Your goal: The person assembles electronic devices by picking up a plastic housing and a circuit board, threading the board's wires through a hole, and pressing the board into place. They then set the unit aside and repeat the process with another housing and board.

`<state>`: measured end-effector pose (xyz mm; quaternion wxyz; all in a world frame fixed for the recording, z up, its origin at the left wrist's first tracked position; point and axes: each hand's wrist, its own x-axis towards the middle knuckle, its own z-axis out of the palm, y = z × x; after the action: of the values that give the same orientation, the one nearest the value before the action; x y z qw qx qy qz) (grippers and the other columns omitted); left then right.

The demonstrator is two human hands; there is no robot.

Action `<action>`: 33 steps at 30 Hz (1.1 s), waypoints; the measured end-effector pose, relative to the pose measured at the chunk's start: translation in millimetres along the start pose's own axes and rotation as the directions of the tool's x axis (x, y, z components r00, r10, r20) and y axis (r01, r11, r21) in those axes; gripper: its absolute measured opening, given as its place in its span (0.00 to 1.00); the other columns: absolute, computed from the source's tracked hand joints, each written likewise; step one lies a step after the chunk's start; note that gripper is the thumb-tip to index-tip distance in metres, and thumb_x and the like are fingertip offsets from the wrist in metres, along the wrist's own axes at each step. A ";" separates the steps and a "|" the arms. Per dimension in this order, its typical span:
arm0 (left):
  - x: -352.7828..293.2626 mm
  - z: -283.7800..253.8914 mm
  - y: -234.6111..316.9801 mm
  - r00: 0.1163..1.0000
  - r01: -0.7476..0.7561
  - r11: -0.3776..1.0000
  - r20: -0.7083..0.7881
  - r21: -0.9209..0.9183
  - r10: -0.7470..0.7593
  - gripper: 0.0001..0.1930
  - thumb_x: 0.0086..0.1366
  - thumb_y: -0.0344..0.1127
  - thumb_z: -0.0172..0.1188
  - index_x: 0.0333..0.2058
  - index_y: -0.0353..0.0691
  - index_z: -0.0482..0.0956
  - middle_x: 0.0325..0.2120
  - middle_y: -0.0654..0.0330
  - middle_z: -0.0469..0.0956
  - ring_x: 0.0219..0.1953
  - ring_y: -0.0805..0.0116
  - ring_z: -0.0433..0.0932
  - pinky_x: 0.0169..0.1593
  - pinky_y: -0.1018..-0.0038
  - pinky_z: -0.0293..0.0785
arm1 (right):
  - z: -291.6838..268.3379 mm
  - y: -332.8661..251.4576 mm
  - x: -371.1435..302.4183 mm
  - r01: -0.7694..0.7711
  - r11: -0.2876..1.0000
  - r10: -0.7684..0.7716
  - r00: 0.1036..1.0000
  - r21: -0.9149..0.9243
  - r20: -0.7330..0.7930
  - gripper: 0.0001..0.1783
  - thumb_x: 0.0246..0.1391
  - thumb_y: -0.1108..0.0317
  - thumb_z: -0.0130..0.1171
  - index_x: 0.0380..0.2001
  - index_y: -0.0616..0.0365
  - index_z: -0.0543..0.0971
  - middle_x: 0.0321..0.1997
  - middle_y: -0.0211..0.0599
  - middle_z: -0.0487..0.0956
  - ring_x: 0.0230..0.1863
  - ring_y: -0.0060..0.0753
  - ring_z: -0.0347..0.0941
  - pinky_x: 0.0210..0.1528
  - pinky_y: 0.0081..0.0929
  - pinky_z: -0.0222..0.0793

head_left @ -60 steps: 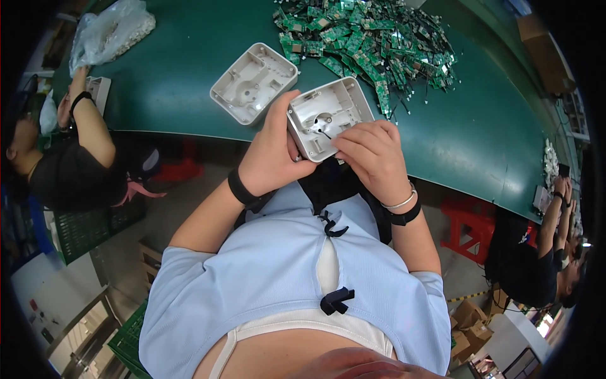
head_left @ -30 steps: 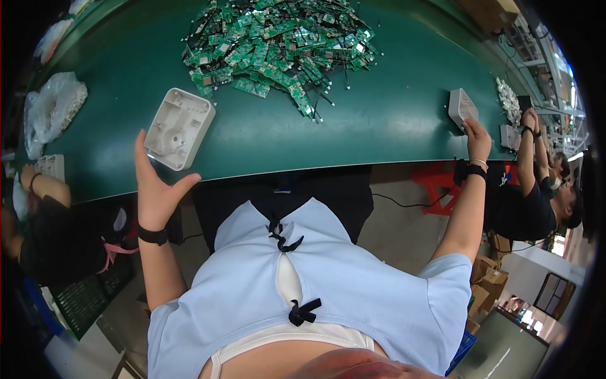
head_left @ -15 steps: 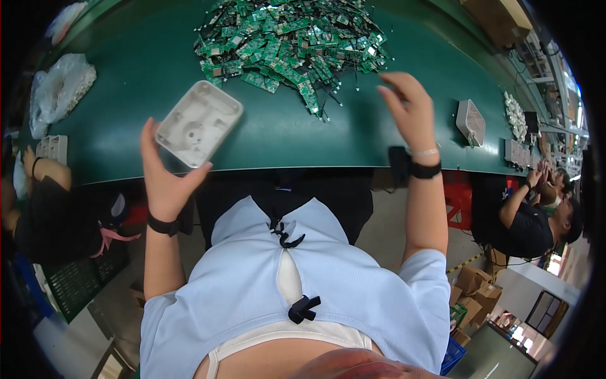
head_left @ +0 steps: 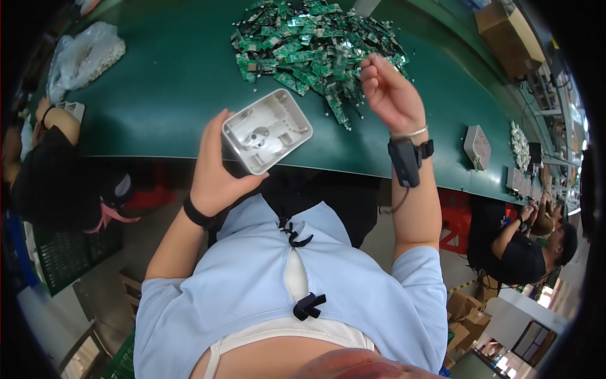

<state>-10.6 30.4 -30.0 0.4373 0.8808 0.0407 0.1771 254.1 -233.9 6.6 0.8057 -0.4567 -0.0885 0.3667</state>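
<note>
My left hand (head_left: 218, 170) grips a white plastic housing (head_left: 267, 131), tilted with its hollow inside facing up; ribs and a round boss show within. It is held over the table's near edge. At the near right of a heap of green circuit boards (head_left: 297, 57) with black wires is my right hand (head_left: 392, 95), palm turned up and fingers curled together. A motion-smeared green circuit board (head_left: 341, 60) hangs beside those fingertips and appears pinched by them, though the exact contact is blurred. Both wrists wear black bands.
On the green table (head_left: 183, 114), a clear bag of small white parts (head_left: 85, 57) lies at the far left. Another white housing (head_left: 478, 148) and a pile of white parts (head_left: 519, 146) are at right. Co-workers sit on both sides. A cardboard box (head_left: 510, 38) stands far right.
My left hand has brought the housing rightward and turned it. The fingers of my right hand have closed and turned palm up near the heap, with a blurred board at their tips.
</note>
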 end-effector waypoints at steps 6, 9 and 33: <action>10.8 1.7 -6.2 0.996 -0.083 0.997 0.009 0.002 0.083 0.58 0.43 0.36 0.83 0.71 0.35 0.58 0.67 0.42 0.63 0.70 0.42 0.63 0.73 0.56 0.60 | -0.7 29.4 -27.2 -0.185 0.680 0.013 0.971 0.710 0.240 0.10 0.72 0.77 0.53 0.52 0.69 0.76 0.49 0.42 0.82 0.52 0.36 0.82 0.55 0.32 0.85; 8.7 3.4 -0.5 0.996 -0.088 0.996 0.007 0.004 0.088 0.57 0.43 0.36 0.83 0.71 0.36 0.59 0.67 0.42 0.63 0.70 0.43 0.64 0.73 0.56 0.61 | -15.7 52.5 -19.4 -0.031 0.714 -0.037 0.996 0.700 0.081 0.10 0.71 0.77 0.53 0.52 0.68 0.76 0.52 0.44 0.82 0.53 0.36 0.82 0.58 0.33 0.84; 5.2 13.0 16.5 0.992 -0.127 0.991 0.000 -0.042 0.127 0.56 0.44 0.31 0.81 0.72 0.40 0.58 0.66 0.45 0.62 0.68 0.44 0.65 0.70 0.55 0.66 | 95.5 137.9 -57.5 0.375 0.549 -0.516 0.855 -0.747 0.050 0.07 0.55 0.79 0.71 0.38 0.65 0.88 0.38 0.36 0.88 0.33 0.22 0.82 0.37 0.22 0.76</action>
<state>-2.6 11.6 -22.8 0.4436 0.8724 -0.0198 0.2044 97.0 -165.1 -38.6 0.6236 -0.7325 -0.2701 0.0405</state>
